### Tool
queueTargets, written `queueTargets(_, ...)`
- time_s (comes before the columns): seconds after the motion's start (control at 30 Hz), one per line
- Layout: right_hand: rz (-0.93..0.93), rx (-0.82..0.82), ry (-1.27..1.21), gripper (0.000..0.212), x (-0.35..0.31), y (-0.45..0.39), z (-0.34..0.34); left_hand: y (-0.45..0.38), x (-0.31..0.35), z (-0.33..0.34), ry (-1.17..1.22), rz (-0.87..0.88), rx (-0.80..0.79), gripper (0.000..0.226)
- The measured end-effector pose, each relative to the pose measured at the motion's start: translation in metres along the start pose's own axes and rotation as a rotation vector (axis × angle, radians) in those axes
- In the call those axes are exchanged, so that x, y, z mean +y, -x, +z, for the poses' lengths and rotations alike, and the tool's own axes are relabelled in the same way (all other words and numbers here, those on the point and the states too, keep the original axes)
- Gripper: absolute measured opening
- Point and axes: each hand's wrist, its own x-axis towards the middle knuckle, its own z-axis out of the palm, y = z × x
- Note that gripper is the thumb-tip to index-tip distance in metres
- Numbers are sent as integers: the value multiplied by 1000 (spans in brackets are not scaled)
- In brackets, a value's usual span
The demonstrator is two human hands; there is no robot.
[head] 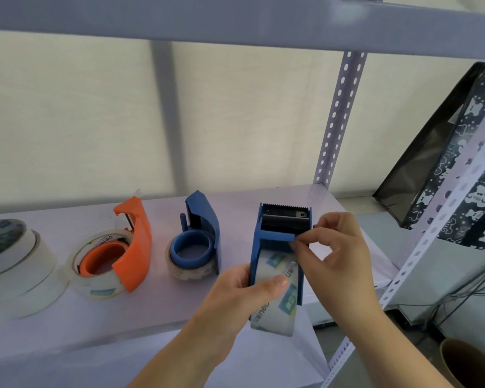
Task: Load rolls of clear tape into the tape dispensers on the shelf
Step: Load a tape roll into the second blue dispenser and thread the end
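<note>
Head cam view says this job's pretty far along, I'd guess: the orange dispenser [132, 245] and the second blue dispenser [200, 236] both lie on the shelf [67, 326] with clear rolls already seated on their hubs. The third one, the blue dispenser [280, 247] in hand, is held up just over the shelf's front edge, toothed blade pointing away. Left hand [235, 298] is wrapped around its lower body, thumb pressed on the clear tape roll [277, 301] inside, which has little blue-green labels showing through. Right hand [336, 256] is pinching at the bar just below the cutter, probably feeding the tape end through, though I can't make out the tape itself there. Spare rolls [14, 264] sit stacked at far left.
</note>
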Motion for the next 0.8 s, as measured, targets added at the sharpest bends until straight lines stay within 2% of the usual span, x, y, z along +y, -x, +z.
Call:
queueTargets(0.1,31,10,2,20,0,-2,1,0,-1,-2,11,0,-48,31)
queueTargets(0.2,99,-1,-27,27,-2,-5,0,-1,-3,-4,-24,-6,-75,35)
queueTargets(0.37,132,6,-47,20,-4,-7,0,-1,-4,-7,-70,-3,-77,48)
queueTargets(0.57,84,36,-10,24,-3,-8,4,-2,-4,-7,-118,28,-74,45)
queueTargets(0.8,-6,64,-9,23,-1,-6,8,-1,-4,1,-198,99,38,34)
